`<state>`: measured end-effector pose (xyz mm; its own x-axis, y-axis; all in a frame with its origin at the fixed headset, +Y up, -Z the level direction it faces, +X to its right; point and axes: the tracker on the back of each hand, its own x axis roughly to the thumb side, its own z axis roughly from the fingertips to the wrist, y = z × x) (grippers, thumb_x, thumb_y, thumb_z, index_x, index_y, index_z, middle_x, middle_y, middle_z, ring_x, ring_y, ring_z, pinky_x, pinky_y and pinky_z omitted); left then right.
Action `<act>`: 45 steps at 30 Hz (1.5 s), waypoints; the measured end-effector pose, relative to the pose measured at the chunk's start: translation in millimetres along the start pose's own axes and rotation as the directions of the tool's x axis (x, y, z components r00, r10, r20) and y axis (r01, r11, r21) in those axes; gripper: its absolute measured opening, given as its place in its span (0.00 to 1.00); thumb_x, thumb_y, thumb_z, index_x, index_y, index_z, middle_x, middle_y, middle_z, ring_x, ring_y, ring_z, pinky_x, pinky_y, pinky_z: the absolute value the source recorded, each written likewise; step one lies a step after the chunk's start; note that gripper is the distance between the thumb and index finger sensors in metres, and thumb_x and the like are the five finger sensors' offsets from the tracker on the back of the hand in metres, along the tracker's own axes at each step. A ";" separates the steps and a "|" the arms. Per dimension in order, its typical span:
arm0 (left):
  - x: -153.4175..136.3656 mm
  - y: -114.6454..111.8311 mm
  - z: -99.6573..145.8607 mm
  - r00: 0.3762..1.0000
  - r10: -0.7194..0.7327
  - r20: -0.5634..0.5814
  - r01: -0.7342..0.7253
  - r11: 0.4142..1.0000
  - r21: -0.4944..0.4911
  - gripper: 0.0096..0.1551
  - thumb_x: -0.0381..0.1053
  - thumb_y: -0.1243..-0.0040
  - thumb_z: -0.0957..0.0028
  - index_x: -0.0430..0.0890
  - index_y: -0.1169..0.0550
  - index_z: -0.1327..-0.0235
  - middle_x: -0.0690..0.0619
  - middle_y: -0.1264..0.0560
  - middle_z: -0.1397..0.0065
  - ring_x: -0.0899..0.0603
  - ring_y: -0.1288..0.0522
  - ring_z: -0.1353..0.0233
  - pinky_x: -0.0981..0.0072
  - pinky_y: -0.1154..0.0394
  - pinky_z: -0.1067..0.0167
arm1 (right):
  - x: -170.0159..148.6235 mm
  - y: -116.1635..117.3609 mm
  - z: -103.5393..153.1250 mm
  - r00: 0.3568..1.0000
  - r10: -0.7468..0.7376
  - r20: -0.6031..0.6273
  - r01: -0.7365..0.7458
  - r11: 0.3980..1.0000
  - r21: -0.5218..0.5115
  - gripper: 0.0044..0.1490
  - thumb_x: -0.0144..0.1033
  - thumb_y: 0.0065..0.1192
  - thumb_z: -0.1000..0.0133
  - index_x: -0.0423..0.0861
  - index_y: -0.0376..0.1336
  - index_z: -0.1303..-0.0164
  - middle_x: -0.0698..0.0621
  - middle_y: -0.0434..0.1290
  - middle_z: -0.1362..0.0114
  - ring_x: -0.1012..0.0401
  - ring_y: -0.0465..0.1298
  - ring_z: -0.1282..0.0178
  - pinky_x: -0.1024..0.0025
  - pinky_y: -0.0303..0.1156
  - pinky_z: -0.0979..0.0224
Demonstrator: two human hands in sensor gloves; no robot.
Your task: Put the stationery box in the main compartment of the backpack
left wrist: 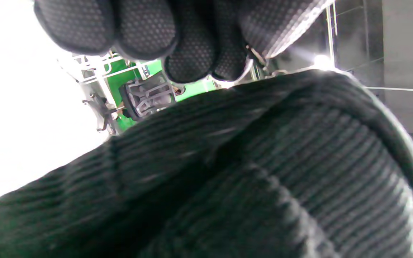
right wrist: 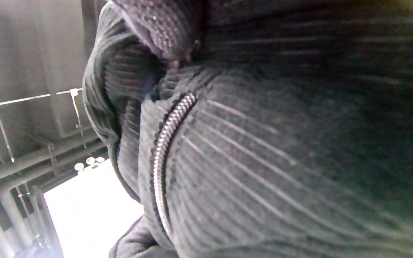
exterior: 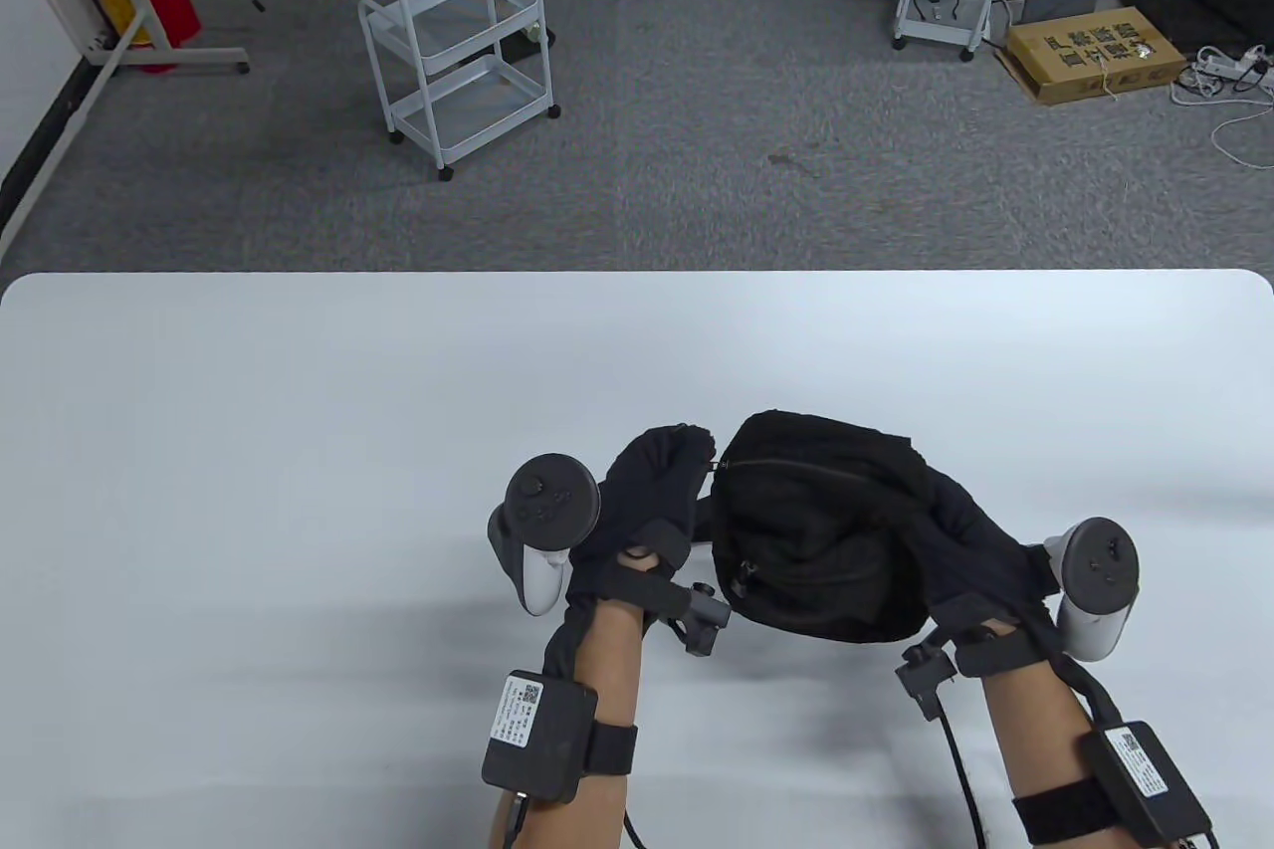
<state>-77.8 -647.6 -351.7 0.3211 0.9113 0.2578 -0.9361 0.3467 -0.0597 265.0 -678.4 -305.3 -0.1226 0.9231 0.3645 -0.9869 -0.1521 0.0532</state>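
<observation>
My left hand (exterior: 647, 501) and right hand (exterior: 970, 540) grip the ribbed black corduroy backpack (exterior: 816, 530), fingers (left wrist: 188, 53) curled, near the white bench (exterior: 299, 451) edge. Stationery box not visible.

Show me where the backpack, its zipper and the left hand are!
backpack (exterior: 816, 530), table view, middle of its black fabric.
zipper (right wrist: 163, 143), right wrist view, on the metal teeth.
left hand (exterior: 652, 491), table view, back of the glove.
</observation>
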 end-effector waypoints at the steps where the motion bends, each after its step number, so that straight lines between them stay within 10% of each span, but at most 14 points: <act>1: -1.0 -0.2 -0.2 1.000 0.001 -0.007 -0.002 1.000 -0.007 0.21 0.49 0.46 0.39 0.41 0.20 0.40 0.38 0.24 0.35 0.31 0.28 0.42 0.31 0.30 0.42 | 0.3 -0.3 0.0 1.000 0.003 0.000 -0.003 1.000 -0.002 0.30 0.35 0.58 0.38 0.50 0.59 0.23 0.47 0.67 0.23 0.42 0.68 0.20 0.33 0.58 0.19; 29: -25.6 -11.9 -7.5 0.978 -0.176 -0.113 0.134 0.942 -0.308 0.21 0.48 0.45 0.38 0.41 0.18 0.40 0.37 0.25 0.33 0.29 0.30 0.39 0.28 0.32 0.39 | 9.6 -2.7 0.2 0.993 -0.122 0.004 0.122 0.992 -0.028 0.30 0.35 0.57 0.38 0.50 0.59 0.23 0.47 0.66 0.24 0.43 0.69 0.21 0.33 0.58 0.19; 40: -8.7 9.0 10.5 0.939 -0.341 -0.032 0.339 0.939 -0.056 0.33 0.53 0.46 0.38 0.36 0.26 0.25 0.32 0.31 0.23 0.22 0.34 0.30 0.23 0.35 0.37 | 13.2 6.1 -5.4 0.998 -0.059 -0.024 0.059 0.998 -0.018 0.31 0.35 0.56 0.37 0.48 0.57 0.21 0.45 0.66 0.24 0.42 0.72 0.25 0.37 0.62 0.21; 45: -3.7 33.3 27.2 0.842 -0.539 0.021 0.537 0.842 0.041 0.37 0.55 0.46 0.39 0.37 0.31 0.20 0.31 0.38 0.18 0.18 0.41 0.24 0.20 0.40 0.35 | 6.2 24.6 -24.7 0.993 0.037 -0.113 -0.039 0.999 -0.010 0.31 0.35 0.56 0.37 0.48 0.57 0.21 0.45 0.67 0.25 0.43 0.75 0.27 0.39 0.64 0.22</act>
<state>-114.0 -645.5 -328.3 0.7715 0.5762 0.2699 -0.6218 0.7727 0.1278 237.4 -667.7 -324.7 -0.1703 0.9507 0.2592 -0.9825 -0.1840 0.0293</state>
